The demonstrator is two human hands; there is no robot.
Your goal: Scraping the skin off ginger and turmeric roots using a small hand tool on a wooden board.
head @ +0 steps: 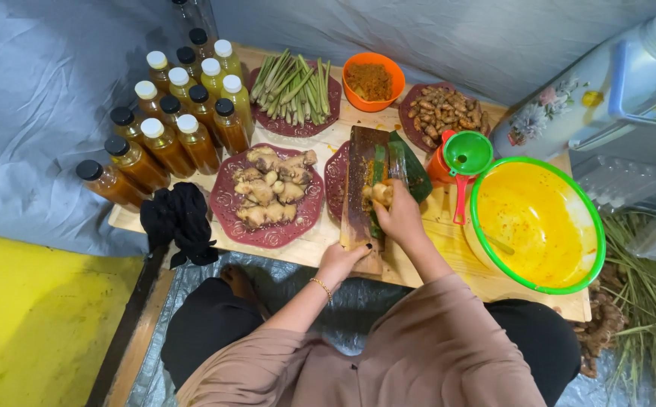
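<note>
**Ginger on a wooden grater, low surface**

Seated person, head view looking down. A long wooden grater board [360, 192] lay tilted lengthwise over a green banana leaf [412, 175] on the wooden surface [448, 264].

Left hand [339, 261] was curled around the near end of the board, fingers closed on its edge, bracing it. Right hand [397, 211] was closed on a pale ginger piece [381, 194], pressing it against the board's face about midway up.

Handling judgement: the ginger piece looked small, knobbly and firm, probably damp and slippery where cut; best held by its dry skin side with fingertips kept well back from the grating face. The board looked stiff and fairly light, likely to slide unless pinned at the low end.

Around it: a maroon plate of ginger roots [271, 197] just left of the board; a plate of lemongrass stalks [295, 89] and an orange bowl of brownish pulp [372, 80] behind; capped bottles of amber liquid [170, 113] at far left; a black cloth [180, 220] at the surface edge; a green funnel [469, 153] and a yellow basin with green rim [535, 224] to the right.
</note>
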